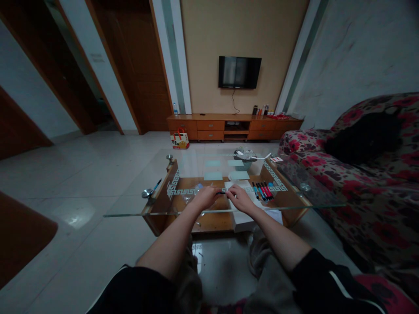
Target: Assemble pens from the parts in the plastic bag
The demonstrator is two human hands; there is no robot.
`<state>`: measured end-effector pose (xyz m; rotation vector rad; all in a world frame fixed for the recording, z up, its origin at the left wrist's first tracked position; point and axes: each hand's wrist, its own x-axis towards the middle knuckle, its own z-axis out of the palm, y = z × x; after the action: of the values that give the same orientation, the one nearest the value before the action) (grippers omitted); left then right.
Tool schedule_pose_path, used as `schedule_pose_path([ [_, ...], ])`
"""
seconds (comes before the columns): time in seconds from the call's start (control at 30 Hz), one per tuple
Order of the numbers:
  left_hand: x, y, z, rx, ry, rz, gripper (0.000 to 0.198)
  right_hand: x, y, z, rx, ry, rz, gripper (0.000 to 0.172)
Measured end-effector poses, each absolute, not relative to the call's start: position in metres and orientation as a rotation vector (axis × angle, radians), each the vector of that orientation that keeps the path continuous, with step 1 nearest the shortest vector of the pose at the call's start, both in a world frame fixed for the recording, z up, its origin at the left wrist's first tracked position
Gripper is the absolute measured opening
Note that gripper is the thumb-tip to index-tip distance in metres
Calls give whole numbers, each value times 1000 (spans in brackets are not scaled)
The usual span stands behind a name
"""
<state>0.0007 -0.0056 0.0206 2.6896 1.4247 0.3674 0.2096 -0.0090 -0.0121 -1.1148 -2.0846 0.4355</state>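
Observation:
Both my hands meet over the glass coffee table (183, 209). My left hand (205, 197) and my right hand (240, 198) are each closed on an end of a dark pen (222, 192) held level between them. Just right of my right hand, several red, black and blue pens (262, 191) lie side by side on the glass. A white sheet of paper (240, 205) lies under my right hand. One more blue pen (156, 186) rests at the table's left edge.
A flowered sofa (360, 174) stands close on the right. Small pale cards (213, 175) and a grey dish with a white cable (245, 158) sit at the table's far end. Beyond are a wooden TV cabinet (229, 126), a wall TV and tiled floor on the left.

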Motion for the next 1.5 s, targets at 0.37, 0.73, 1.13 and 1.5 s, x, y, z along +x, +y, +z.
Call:
schedule_pose_path([
  [0.37, -7, -8, 28, 2611, 1736, 289, 34, 210, 9, -7, -1211, -1766, 303, 29],
  [0.73, -16, -12, 28, 2549, 1884, 236, 34, 223, 26, -45, -1450, -1930, 385, 38],
  [1.13, -21, -12, 28, 2513, 1856, 260, 33, 230, 27, -46, -1509, -1773, 415, 13],
  [1.5, -3, -11, 30, 2498, 1746, 380, 33, 197, 24, -26, -1230, -1278, 774, 39],
])
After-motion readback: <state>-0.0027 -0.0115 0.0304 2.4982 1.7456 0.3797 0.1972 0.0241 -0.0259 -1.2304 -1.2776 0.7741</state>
